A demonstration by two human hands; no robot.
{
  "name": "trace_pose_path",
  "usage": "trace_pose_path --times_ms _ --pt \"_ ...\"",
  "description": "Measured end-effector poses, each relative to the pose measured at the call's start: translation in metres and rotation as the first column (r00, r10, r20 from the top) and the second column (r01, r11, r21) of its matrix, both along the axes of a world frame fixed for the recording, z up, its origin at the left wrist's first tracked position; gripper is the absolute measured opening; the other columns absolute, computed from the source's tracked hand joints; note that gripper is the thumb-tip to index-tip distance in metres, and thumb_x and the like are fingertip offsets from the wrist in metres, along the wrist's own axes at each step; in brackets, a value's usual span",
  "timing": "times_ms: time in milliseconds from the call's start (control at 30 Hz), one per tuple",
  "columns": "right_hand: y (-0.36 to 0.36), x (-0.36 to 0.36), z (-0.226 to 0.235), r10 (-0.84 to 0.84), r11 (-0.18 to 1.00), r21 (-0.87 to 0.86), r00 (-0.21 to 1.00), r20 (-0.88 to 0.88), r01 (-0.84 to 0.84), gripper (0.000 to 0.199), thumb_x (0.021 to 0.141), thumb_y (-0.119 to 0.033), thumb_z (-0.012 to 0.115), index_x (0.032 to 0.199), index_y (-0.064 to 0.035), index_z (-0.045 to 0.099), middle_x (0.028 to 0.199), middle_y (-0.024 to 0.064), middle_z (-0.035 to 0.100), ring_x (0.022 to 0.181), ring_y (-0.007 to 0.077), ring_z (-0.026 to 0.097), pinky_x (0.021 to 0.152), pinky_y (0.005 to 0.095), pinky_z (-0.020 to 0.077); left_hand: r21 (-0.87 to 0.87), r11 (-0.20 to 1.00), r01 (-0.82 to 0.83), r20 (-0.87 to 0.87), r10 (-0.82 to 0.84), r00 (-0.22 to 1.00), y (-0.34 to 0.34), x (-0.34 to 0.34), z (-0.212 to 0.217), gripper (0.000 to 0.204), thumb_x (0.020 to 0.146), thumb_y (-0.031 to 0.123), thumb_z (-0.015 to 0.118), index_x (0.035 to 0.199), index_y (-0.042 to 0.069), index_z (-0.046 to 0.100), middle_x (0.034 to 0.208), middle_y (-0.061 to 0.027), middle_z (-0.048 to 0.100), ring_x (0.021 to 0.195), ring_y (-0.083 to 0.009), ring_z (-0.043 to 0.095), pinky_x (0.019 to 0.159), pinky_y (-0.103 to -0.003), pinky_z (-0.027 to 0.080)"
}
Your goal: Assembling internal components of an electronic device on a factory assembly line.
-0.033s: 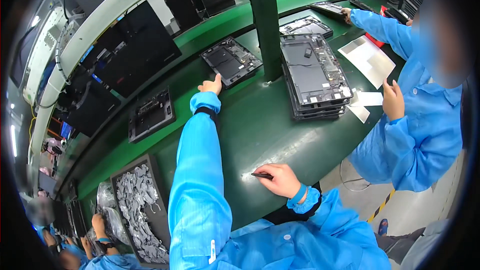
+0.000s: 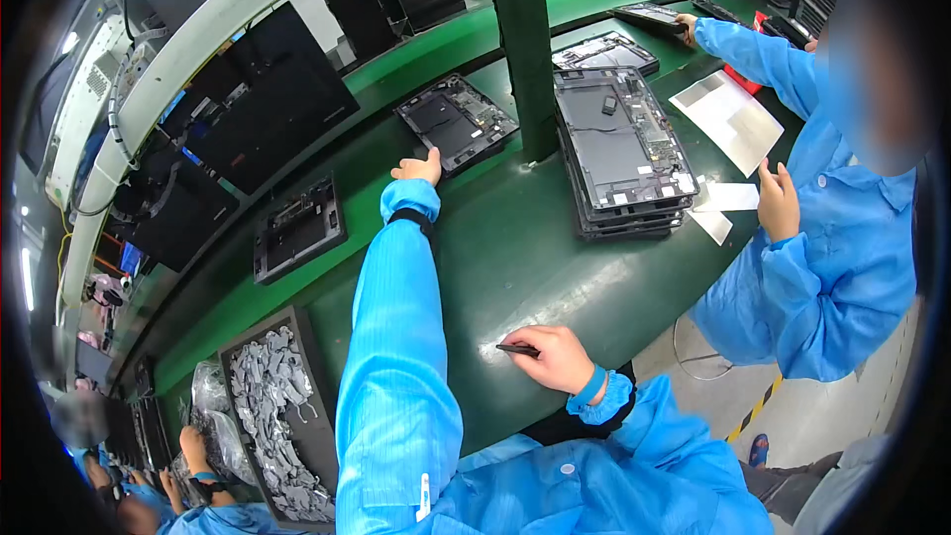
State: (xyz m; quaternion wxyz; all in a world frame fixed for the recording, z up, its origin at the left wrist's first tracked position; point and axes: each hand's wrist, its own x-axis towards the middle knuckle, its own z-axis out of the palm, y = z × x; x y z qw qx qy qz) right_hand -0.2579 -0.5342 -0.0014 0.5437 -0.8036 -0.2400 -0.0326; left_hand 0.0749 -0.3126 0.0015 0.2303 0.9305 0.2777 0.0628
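My left hand [image 2: 417, 167] reaches far out over the green bench, fingers bent against the near-left corner of an open tablet casing [image 2: 443, 121]. That casing is black, with a circuit board and small parts along its right side. Part of the grip is hidden behind the fingers. In my right hand [image 2: 558, 361], close to the bench's near edge, is a thin black pen-like tool [image 2: 519, 349], pinched with its tip pointing left. Right of the green post, a stack of similar open casings [image 2: 612, 154] stands, with a small black piece lying on the top one.
A green post [image 2: 528, 59] rises from the bench. Another casing [image 2: 298, 228] lies at left, and a dark tray [image 2: 313, 357] of grey scraps stands nearer. At right, a co-worker in blue [image 2: 842, 277] sits beside white sheets [image 2: 728, 121]. Other hands [image 2: 196, 448] work at lower left.
My left forearm and hand have shifted very slightly to the right. The right hand and its tool have hardly moved.
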Motion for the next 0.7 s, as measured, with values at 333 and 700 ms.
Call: trace_pose_path --times_ms 333,700 --pt "0.002 0.002 0.005 0.035 0.999 0.011 0.999 -0.003 -0.035 0.019 0.079 -0.013 0.067 0.097 -0.0069 0.067 0.083 0.0115 0.068 0.071 0.0310 0.066 0.064 0.0389 0.0535 -0.346 0.933 -0.104 0.272 0.205 0.940 0.017 0.034 0.005 0.054 0.091 0.037 0.046 0.121 -0.007 0.054 0.123 -0.0292 0.057 0.110 -0.0414 0.059 0.098 -0.053 0.044" --pt "-0.003 0.001 -0.001 -0.026 1.000 0.006 1.000 -0.015 0.026 0.016 0.080 -0.013 0.066 0.095 -0.0073 0.068 0.081 0.0110 0.069 0.072 0.0294 0.068 0.065 0.0378 0.0543 -0.906 0.109 0.410 0.422 0.147 0.894 0.063 -0.136 0.063 0.021 0.092 0.018 0.058 0.102 0.000 0.062 0.099 -0.0092 0.066 0.093 -0.0215 0.064 0.087 -0.039 0.051"
